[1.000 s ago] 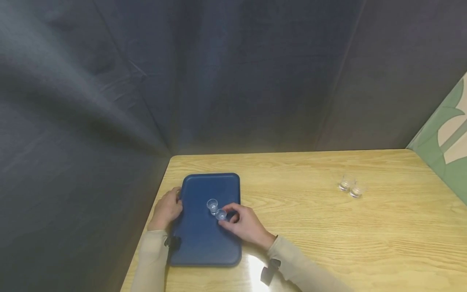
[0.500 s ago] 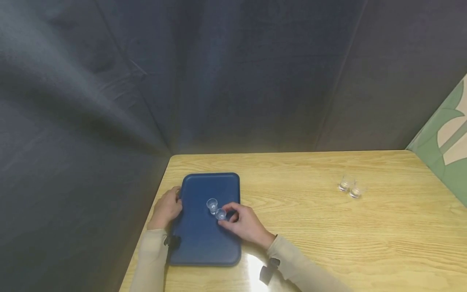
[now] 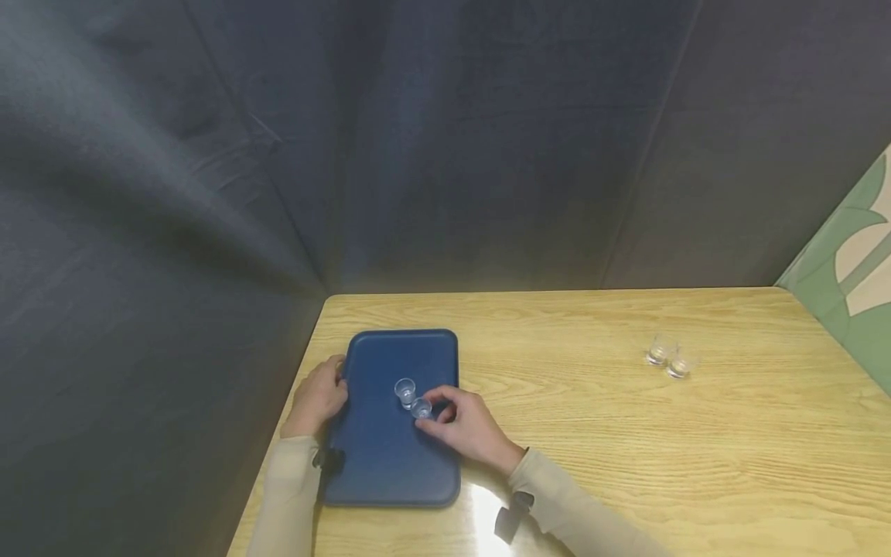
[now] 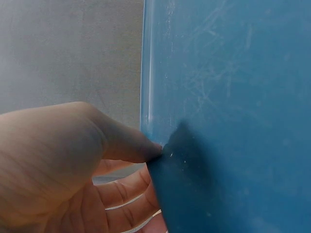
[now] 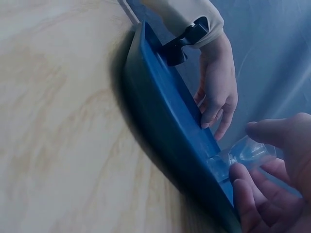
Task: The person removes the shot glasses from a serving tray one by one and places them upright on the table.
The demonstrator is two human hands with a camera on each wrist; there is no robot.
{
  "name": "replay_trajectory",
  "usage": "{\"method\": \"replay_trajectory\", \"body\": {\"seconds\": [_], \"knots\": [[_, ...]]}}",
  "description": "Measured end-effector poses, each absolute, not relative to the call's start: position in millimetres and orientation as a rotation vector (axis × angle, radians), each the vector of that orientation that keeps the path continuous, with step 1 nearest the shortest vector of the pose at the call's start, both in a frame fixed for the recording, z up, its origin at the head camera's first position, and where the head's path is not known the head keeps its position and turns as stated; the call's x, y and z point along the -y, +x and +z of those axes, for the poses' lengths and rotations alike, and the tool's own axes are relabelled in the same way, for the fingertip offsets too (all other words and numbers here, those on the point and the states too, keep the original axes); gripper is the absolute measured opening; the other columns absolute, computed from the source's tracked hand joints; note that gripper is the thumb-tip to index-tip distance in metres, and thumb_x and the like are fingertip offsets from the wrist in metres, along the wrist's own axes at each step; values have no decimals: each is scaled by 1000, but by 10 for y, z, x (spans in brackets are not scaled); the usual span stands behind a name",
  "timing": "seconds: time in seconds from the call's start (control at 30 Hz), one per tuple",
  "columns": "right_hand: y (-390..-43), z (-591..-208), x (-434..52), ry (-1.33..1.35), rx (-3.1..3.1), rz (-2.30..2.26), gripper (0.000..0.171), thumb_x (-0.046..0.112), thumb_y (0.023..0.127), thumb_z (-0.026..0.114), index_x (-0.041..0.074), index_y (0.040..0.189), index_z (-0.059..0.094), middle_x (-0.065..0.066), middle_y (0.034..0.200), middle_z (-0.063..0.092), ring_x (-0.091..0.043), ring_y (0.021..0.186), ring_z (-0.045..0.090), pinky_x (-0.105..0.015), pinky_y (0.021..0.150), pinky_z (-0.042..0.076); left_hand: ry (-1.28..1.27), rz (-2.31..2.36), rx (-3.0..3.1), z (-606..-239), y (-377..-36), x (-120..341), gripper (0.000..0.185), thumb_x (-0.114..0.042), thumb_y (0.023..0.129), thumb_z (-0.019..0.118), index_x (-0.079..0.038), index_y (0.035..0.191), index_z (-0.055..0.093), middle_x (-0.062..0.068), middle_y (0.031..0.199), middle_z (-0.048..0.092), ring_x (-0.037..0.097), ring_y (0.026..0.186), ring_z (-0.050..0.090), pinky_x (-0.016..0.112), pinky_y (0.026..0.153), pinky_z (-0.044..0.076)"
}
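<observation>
A dark blue tray [image 3: 390, 464] lies on the wooden table. My left hand [image 3: 319, 398] grips its left edge; in the left wrist view the thumb [image 4: 127, 143] lies over the rim and the other fingers sit outside and below it. Over the tray, my right hand [image 3: 473, 429] pinches a small clear shot glass [image 3: 421, 408] between thumb and fingers. A second clear shot glass [image 3: 405, 393] stands on the tray just behind and to the left, overlapping the held one in the head view. In the right wrist view the held shot glass [image 5: 252, 153] appears with its mouth between my fingers.
Two more clear glasses [image 3: 657, 352] stand side by side on the table [image 3: 592, 418], farther right. A dark curtain [image 3: 487, 155] rises behind the table and along its left side. A green and beige patterned cloth [image 3: 845, 263] hangs at the far right.
</observation>
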State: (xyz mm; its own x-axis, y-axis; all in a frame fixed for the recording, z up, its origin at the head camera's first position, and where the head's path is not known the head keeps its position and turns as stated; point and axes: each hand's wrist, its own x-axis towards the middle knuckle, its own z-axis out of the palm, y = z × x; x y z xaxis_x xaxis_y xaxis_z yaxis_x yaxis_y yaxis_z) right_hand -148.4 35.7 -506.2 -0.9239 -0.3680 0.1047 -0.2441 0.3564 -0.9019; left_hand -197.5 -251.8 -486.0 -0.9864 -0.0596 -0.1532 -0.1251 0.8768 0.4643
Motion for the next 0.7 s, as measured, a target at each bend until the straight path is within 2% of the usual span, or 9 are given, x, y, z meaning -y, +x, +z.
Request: {"method": "replay_trajectory", "body": {"seconds": [0.33,0.7], "knots": [[-1484,-5071,-359,-530,-2476,-1665,41,24,88,87,7,122,75,3,74,71,-6,62,63,-22,52,52,-176,752,-2914,-4857,-1971,2499,52,-12,106,51,-3,157,46,28,138,64,47,123,66,65,102,55],[-1492,-5057,-395,-482,-2408,-1725,41,25,89,87,7,123,74,-2,75,73,-10,64,68,-23,52,53,-149,751,-2914,-4855,-1978,2525,53,-11,105,51,-1,157,46,28,137,64,47,122,66,65,101,55]]}}
